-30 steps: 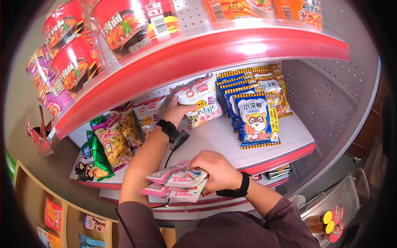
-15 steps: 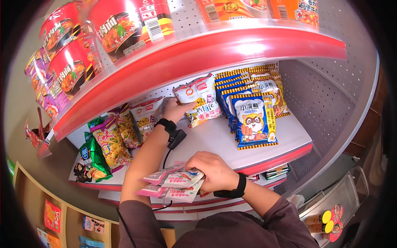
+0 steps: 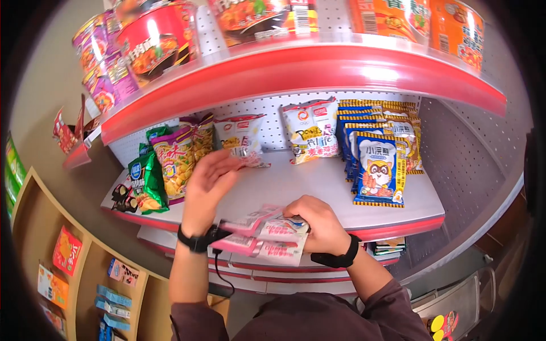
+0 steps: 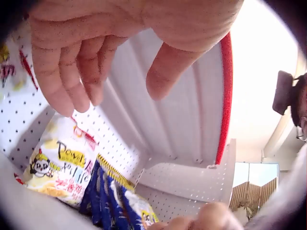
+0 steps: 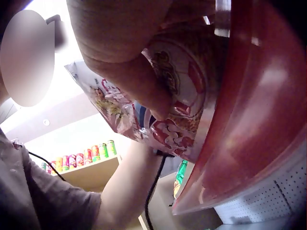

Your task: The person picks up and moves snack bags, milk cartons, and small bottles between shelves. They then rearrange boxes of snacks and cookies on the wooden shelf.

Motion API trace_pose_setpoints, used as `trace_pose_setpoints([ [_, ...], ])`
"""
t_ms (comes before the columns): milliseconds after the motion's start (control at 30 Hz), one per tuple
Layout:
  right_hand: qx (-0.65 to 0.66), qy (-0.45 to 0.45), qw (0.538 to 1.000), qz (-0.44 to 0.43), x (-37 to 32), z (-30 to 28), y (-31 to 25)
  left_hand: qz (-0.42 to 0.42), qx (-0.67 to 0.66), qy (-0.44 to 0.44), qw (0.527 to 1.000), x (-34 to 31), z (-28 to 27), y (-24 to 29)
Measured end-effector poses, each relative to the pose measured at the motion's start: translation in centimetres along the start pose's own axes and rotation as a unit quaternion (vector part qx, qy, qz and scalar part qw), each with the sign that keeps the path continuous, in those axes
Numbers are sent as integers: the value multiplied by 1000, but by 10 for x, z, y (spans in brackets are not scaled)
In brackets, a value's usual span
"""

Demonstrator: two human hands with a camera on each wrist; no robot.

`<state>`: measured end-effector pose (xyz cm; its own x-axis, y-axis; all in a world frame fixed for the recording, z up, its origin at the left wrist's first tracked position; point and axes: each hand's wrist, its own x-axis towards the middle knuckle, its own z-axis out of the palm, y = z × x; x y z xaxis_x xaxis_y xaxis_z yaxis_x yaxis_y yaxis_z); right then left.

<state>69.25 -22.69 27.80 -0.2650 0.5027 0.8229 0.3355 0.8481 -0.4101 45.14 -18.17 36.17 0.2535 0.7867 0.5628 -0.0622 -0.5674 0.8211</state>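
Note:
My left hand (image 3: 209, 184) is raised over the shelf's left part, fingers apart and holding nothing; in the left wrist view the left hand (image 4: 110, 43) has its fingers loosely bent. Behind it, a white snack bag (image 3: 242, 139) leans on the back panel. Another white snack bag (image 3: 310, 131), also seen in the left wrist view (image 4: 62, 165), stands upright beside the blue packets (image 3: 376, 170), untouched. My right hand (image 3: 324, 224) pinches several pink-and-white packets (image 3: 278, 250) by one end at the shelf's front edge; the right wrist view shows its thumb pressing a packet (image 5: 115, 105).
A red-edged upper shelf (image 3: 307, 65) with noodle tubs (image 3: 153, 45) overhangs the work area. Purple-and-yellow bags (image 3: 173, 162) and a green bag (image 3: 149, 182) stand on the left. A wooden rack (image 3: 85, 250) is at lower left, a metal cart (image 3: 455, 298) at lower right.
My left hand has let go of the white bag and drawn back to the left and down, leaving it standing. The head view has shifted left. The right hand keeps its grip on the packets.

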Motion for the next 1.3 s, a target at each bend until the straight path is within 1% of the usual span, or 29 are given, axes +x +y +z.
trace_pose_setpoints([
  [133,-10,-9,1000,1,1,0,-2,33,-77,160,984,-75,-43,-1],
  [200,-20,-9,1000,-6,2,2,-3,15,-100,216,971,-120,-60,-11],
  [267,-29,-6,999,-30,3,2,-4,-31,-68,257,964,-169,-67,-30],
  [300,-29,-6,999,-39,4,2,-5,-70,-91,275,954,-194,-65,-37],
  [333,-28,-5,998,-48,5,3,-5,-120,-79,297,944,-218,-57,-43],
  [400,-34,-4,997,-67,7,2,-7,-196,-46,328,923,-286,-55,-80],
  [467,-15,4,999,-38,3,3,-7,-274,-4,367,889,-341,-40,-94],
  [500,23,-1,1000,15,-1,3,-1,-299,-20,377,876,-357,-34,-92],
  [533,52,21,998,37,-6,5,-1,-312,-20,390,866,-368,-34,-91],
  [600,58,59,995,50,-8,6,-7,-340,-23,412,845,-382,-32,-88],
  [667,20,61,996,60,-10,3,-8,-312,-13,395,864,-379,-44,-94],
  [733,39,80,994,62,-11,1,-12,-288,-17,379,879,-366,-55,-99],
  [767,34,67,995,68,-12,-3,-16,-292,-18,368,883,-357,-57,-99],
  [867,-30,67,991,109,-19,-11,-31,-283,-33,315,905,-314,-52,-98],
  [900,-73,73,988,112,-22,-14,-35,-279,-45,293,913,-305,-51,-99],
  [933,-8,96,984,150,-25,-12,-36,-276,-57,272,920,-297,-49,-99],
  [967,-7,112,988,107,-24,-10,-39,-289,-51,235,927,-289,-49,-98],
  [1033,-15,125,991,35,-18,0,-47,-289,-136,166,933,-269,-49,-88],
  [1067,-44,109,993,5,-20,2,-46,-290,-178,134,931,-259,-48,-82],
  [1100,-85,92,991,-35,-18,5,-51,-267,-216,104,933,-250,-45,-76],
  [1167,-151,63,981,-105,-11,17,-66,-247,-276,48,928,-231,-42,-65],
  [1200,-169,61,977,-118,-8,24,-78,-237,-304,23,922,-223,-41,-58],
  [1300,-156,49,980,-116,-14,41,-96,-188,-316,-36,929,-207,-35,-37],
])
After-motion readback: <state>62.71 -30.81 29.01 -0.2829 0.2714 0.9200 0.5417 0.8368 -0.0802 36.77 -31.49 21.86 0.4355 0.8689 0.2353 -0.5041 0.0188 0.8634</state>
